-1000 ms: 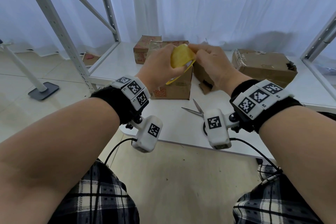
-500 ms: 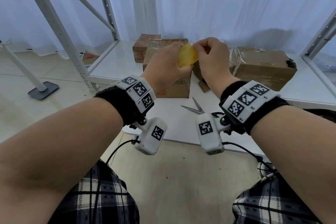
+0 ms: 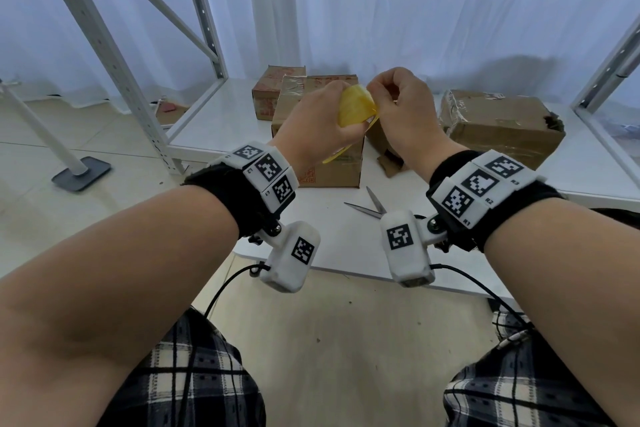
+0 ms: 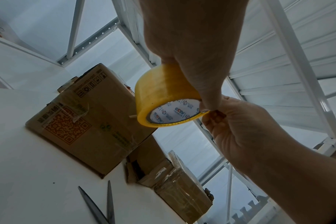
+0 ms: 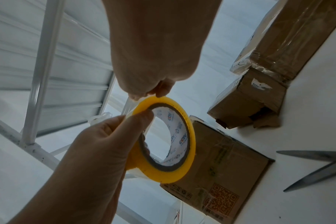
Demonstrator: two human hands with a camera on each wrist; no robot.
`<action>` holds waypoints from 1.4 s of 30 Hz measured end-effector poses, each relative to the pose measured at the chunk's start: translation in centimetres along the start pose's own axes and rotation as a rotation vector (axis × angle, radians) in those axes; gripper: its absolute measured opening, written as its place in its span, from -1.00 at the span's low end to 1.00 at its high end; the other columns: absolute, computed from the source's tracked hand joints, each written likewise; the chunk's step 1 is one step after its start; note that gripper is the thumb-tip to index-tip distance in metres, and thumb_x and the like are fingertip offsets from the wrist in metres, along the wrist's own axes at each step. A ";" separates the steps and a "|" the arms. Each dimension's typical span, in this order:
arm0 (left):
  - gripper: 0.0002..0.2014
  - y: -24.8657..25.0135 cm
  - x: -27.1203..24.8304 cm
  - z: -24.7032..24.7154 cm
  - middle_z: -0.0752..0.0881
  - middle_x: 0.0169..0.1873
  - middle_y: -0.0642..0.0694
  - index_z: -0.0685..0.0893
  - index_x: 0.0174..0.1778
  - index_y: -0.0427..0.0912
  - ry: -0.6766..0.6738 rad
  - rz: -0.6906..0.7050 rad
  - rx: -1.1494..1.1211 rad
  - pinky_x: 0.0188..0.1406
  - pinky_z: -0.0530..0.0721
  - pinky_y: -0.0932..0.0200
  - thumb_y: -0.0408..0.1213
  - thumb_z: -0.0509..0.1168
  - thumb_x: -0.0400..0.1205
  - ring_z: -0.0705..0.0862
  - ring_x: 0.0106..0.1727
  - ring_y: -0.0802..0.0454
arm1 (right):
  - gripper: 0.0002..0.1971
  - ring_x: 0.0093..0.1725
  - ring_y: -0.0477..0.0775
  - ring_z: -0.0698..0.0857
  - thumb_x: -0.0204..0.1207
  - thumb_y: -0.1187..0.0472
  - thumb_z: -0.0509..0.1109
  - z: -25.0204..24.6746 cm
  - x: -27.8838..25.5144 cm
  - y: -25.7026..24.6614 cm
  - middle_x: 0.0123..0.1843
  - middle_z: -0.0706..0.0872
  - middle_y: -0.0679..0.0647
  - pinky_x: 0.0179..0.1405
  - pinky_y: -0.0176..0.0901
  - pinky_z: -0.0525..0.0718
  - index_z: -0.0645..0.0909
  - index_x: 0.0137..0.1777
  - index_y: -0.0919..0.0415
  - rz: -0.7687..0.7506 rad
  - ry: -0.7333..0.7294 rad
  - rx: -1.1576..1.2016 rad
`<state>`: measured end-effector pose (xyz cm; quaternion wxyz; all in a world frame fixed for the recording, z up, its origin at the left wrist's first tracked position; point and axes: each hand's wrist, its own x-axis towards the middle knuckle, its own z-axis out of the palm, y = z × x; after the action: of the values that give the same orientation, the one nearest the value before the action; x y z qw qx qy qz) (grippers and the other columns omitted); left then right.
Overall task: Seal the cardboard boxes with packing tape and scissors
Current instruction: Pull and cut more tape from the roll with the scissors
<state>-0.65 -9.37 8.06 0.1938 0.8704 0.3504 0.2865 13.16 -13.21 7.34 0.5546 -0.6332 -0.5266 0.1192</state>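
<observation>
My left hand [image 3: 318, 121] grips a yellow packing tape roll [image 3: 355, 107] in the air above the boxes, thumb in its core. The right hand [image 3: 405, 111] pinches the tape's free end at the rim of the roll [image 5: 192, 144]. From the left wrist the roll [image 4: 163, 94] shows its printed white core. Below the hands stands a cardboard box [image 3: 329, 170] with an orange code print. A longer taped box [image 3: 502, 128] lies to its right. Scissors [image 3: 370, 208] lie with their blades apart on the white table [image 3: 346, 246], close to my wrists.
A small box [image 3: 273, 94] stands behind the middle one. White rack posts [image 3: 104, 55] rise at left and right, and a shelf runs overhead. A stand's grey base [image 3: 81, 173] sits on the floor at left. Torn cardboard scraps [image 3: 391, 163] lie between the boxes.
Both hands have lifted the roll a little and drawn closer together. The right hand turned from covering the roll to pinching at its upper rim.
</observation>
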 end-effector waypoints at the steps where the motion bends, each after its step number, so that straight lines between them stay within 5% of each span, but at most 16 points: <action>1: -0.45 0.0 0.0 -0.1 0.65 0.14 -0.09 0.50 0.39 -0.24 0.004 -0.002 -0.005 0.00 0.52 0.22 -0.05 0.42 0.56 0.59 0.08 0.03 | -0.91 -0.13 -0.17 0.58 0.63 0.16 0.32 0.0 0.1 0.1 -0.04 0.62 0.06 -0.06 -0.47 0.55 0.57 -0.10 0.11 0.024 -0.010 0.027; 3: -0.46 -0.1 0.1 -0.1 0.66 0.10 -0.08 0.51 0.38 -0.24 0.010 -0.001 0.000 -0.07 0.47 0.27 -0.05 0.42 0.56 0.56 0.02 0.07 | -0.93 -0.02 -0.05 0.65 0.60 0.09 0.36 -0.2 0.2 0.2 0.05 0.67 0.12 0.04 -0.29 0.63 0.58 -0.10 0.04 0.066 -0.057 0.057; 7: -0.47 -0.4 0.2 -0.1 0.68 0.12 -0.11 0.54 0.36 -0.25 0.000 -0.001 0.045 -0.04 0.51 0.22 -0.06 0.42 0.54 0.62 0.08 -0.02 | -0.94 -0.29 -0.36 0.61 0.53 0.35 0.42 -0.8 -0.1 -0.2 -0.24 0.66 -0.14 -0.21 -0.56 0.54 0.64 -0.09 0.19 0.017 -0.072 0.022; 12: -0.34 -0.2 0.1 0.0 0.62 0.30 -0.12 0.39 0.51 -0.19 -0.045 -0.013 0.044 0.15 0.56 0.15 0.02 0.40 0.56 0.60 0.24 -0.04 | -0.99 -0.33 -0.27 0.57 0.52 0.34 0.44 -0.6 -0.1 -0.4 -0.31 0.61 -0.13 -0.27 -0.55 0.54 0.67 -0.12 0.26 -0.002 -0.018 -0.049; 15: -0.44 0.4 0.2 -0.3 0.53 0.40 -0.10 0.29 0.60 -0.12 -0.092 -0.079 -0.175 0.21 0.48 0.26 -0.02 0.21 0.70 0.55 0.33 0.03 | -0.96 -0.30 -0.28 0.54 0.55 0.36 0.38 -0.7 0.0 -0.2 -0.30 0.57 -0.16 -0.27 -0.60 0.48 0.61 -0.10 0.24 -0.044 -0.017 -0.106; 17: -0.55 0.4 0.2 -0.5 0.55 0.31 -0.06 0.29 0.60 -0.03 -0.155 -0.131 -0.391 0.11 0.54 0.33 -0.17 0.11 0.76 0.59 0.21 0.12 | -0.93 -0.28 -0.22 0.53 0.56 0.39 0.35 -0.8 -0.1 -0.1 -0.29 0.55 -0.15 -0.27 -0.60 0.43 0.58 -0.10 0.23 -0.083 -0.040 -0.135; 21: -0.72 -0.3 0.1 -0.8 0.66 0.22 -0.08 0.52 0.39 0.07 -0.202 -0.209 -0.618 0.19 0.67 0.04 -0.16 0.16 0.75 0.68 0.19 -0.03 | -0.97 -0.13 -0.03 0.54 0.56 0.39 0.32 -0.9 -0.4 -0.3 -0.14 0.59 0.02 -0.18 -0.47 0.42 0.58 -0.07 0.30 -0.189 -0.072 -0.199; 23: -0.80 -0.3 0.2 -0.8 0.69 0.15 -0.07 0.59 0.25 0.06 -0.153 -0.214 -0.650 0.09 0.69 0.08 -0.16 0.19 0.74 0.70 0.12 -0.03 | -0.96 -0.11 -0.01 0.52 0.56 0.40 0.31 -0.8 -0.5 -0.5 -0.12 0.58 0.04 -0.18 -0.52 0.39 0.58 -0.05 0.36 -0.240 -0.073 -0.213; 26: -0.86 -0.4 0.3 -0.8 0.70 0.01 0.00 0.63 0.13 0.01 -0.076 -0.186 -0.645 -0.04 0.65 0.21 -0.20 0.20 0.73 0.68 -0.01 0.08 | -0.95 -0.09 -0.01 0.51 0.56 0.39 0.29 -0.6 -0.6 -0.9 -0.11 0.57 0.04 -0.17 -0.51 0.39 0.57 -0.04 0.36 -0.283 -0.103 -0.212; 30: -0.86 -0.8 0.4 -0.8 0.71 -0.03 0.08 0.69 0.07 0.00 -0.050 -0.136 -0.520 0.02 0.63 0.22 -0.18 0.22 0.71 0.68 0.01 0.14 | -0.95 -0.08 0.01 0.50 0.59 0.38 0.28 -0.5 -0.6 -0.9 -0.09 0.56 0.05 -0.18 -0.37 0.38 0.51 -0.06 0.24 -0.260 -0.168 -0.220; 34: -0.84 -1.1 0.9 -0.4 0.66 -0.13 0.13 0.72 0.04 -0.12 0.044 -0.098 -0.315 0.00 0.52 0.25 -0.20 0.26 0.68 0.59 -0.11 0.26 | -0.90 -0.23 -0.13 0.50 0.61 0.37 0.30 -0.4 -0.6 -1.4 -0.21 0.56 -0.01 -0.27 -0.54 0.42 0.49 -0.10 0.19 -0.186 -0.197 -0.175; 39: -0.86 -1.7 0.8 -0.4 0.65 0.05 -0.01 0.72 0.00 -0.13 0.078 -0.030 -0.192 0.04 0.43 0.31 -0.19 0.30 0.66 0.53 0.05 0.16 | -0.88 -0.47 -0.31 0.56 0.56 0.34 0.41 -1.3 0.0 -1.5 -0.32 0.65 -0.03 -0.32 -0.46 0.54 0.61 -0.18 0.16 -0.051 -0.235 -0.014; 42: -0.84 -1.9 0.9 -0.2 0.65 0.04 -0.01 0.74 -0.02 -0.18 0.117 -0.052 -0.208 0.07 0.46 0.29 -0.19 0.32 0.65 0.53 0.05 0.15 | -0.87 -0.44 -0.23 0.63 0.59 0.34 0.38 -1.4 -0.1 -1.5 -0.22 0.72 0.11 -0.32 -0.32 0.65 0.59 0.10 0.21 0.018 -0.213 0.089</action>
<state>-1.25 -7.39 7.53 0.2696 0.8179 0.3520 0.3666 13.36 -14.41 9.03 0.5219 -0.5962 -0.5712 0.2142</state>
